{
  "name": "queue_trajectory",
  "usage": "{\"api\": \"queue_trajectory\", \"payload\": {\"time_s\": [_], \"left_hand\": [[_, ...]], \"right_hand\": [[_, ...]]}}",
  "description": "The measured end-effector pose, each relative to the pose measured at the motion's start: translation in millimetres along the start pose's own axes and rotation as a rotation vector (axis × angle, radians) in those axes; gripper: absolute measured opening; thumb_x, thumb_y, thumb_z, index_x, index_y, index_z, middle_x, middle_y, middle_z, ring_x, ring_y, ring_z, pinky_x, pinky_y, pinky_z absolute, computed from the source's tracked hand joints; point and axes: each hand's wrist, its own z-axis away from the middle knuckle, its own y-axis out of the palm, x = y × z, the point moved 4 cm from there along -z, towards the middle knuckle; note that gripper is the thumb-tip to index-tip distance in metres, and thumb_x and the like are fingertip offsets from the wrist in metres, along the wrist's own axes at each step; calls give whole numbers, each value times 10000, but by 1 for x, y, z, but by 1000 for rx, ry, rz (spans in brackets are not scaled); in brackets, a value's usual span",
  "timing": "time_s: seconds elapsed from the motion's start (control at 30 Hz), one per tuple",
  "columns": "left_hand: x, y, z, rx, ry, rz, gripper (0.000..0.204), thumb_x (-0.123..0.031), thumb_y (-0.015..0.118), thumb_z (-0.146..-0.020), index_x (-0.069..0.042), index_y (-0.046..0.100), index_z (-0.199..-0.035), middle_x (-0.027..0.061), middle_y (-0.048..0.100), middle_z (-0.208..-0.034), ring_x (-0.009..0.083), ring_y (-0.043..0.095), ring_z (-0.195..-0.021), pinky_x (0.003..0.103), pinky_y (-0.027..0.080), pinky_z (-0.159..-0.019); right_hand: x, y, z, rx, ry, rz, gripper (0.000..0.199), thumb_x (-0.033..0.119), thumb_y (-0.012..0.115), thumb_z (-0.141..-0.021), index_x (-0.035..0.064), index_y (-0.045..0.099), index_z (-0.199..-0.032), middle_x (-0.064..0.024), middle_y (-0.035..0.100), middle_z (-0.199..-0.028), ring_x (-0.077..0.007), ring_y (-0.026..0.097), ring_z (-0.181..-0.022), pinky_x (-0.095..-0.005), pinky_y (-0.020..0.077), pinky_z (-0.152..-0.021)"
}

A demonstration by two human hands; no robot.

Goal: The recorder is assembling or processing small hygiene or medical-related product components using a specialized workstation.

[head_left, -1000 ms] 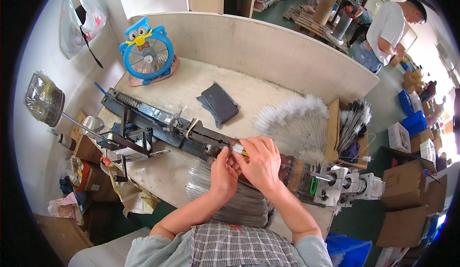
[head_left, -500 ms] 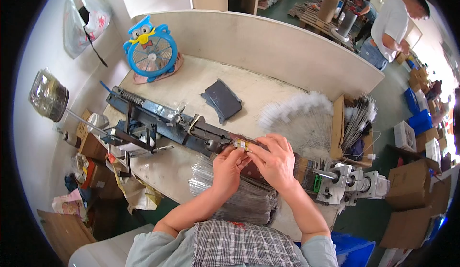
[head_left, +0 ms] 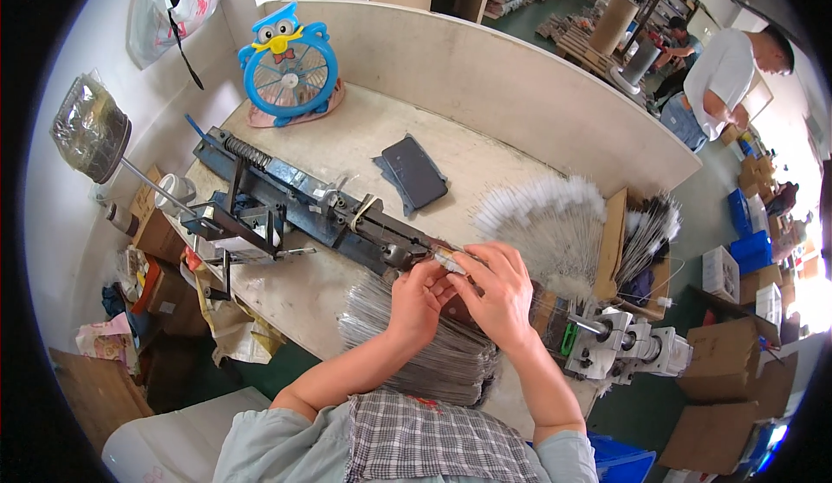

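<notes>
Head view shows a small whitish piece [head_left: 448, 260] in front of the person, over the metal rail [head_left: 370, 227]. The right hand [head_left: 496, 294] pinches it between thumb and fingers; the left hand [head_left: 416, 305] is curled close against it, though whether it grips cannot be told. Fingers hide the piece's near side, and its details are blurred. Forearms partly cover a bundle of thin wires [head_left: 420, 357] at the edge of the pale counter [head_left: 364, 127]. Farther back lie white-tufted brushes [head_left: 542, 214], a dark slab [head_left: 414, 173] and a blue fan [head_left: 290, 80]; cartons [head_left: 719, 362] crowd the floor on the right. Half a second earlier, yellow showed on the piece; now it looks whitish.
</notes>
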Motion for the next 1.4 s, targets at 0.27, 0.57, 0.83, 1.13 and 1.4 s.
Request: {"api": "queue_trajectory", "payload": {"time_s": [0.27, 0.57, 0.83, 1.13, 1.4], "left_hand": [[-2, 6, 1, -11, 21, -50, 84, -86, 564, -853, -44, 581, -924, 33, 621, -905, 141, 610, -818, 302, 486, -760], [3, -3, -2, -3, 0, -60, 132, -160, 526, -880, -75, 559, -976, 37, 627, -969, 159, 603, -904, 324, 462, -821], [4, -6, -4, 25, -8, 45, 196, -250, 479, -902, -82, 560, -963, 40, 628, -950, 167, 597, -919, 339, 448, -871], [-4, 8, 3, 7, 22, -23, 99, -151, 549, -875, -62, 572, -914, 39, 617, -913, 131, 604, -858, 275, 500, -772], [-1, 4, 2, -17, 45, 12, 97, -146, 548, -884, -55, 574, -908, 30, 600, -878, 129, 593, -819, 279, 500, -744]], "right_hand": [[4, 0, 2, -6, 29, 38, 237, 107, 735, -656, 66, 690, -885, -62, 629, -964, -256, 571, -916, -362, 471, -772], [1, 4, 4, 22, 44, -4, 268, 121, 727, -665, 92, 681, -928, -45, 620, -983, -245, 560, -946, -365, 464, -773], [6, 12, -4, -23, 53, 72, 321, 165, 732, -669, 132, 663, -981, -12, 608, -991, -218, 552, -961, -361, 447, -763], [3, 3, 1, -13, 50, 94, 250, 185, 740, -662, 115, 698, -898, -35, 626, -986, -235, 562, -950, -368, 455, -775], [7, 11, -2, 51, 16, 86, 265, 174, 718, -689, 152, 686, -952, -19, 611, -1001, -221, 546, -982, -367, 441, -780]]}}
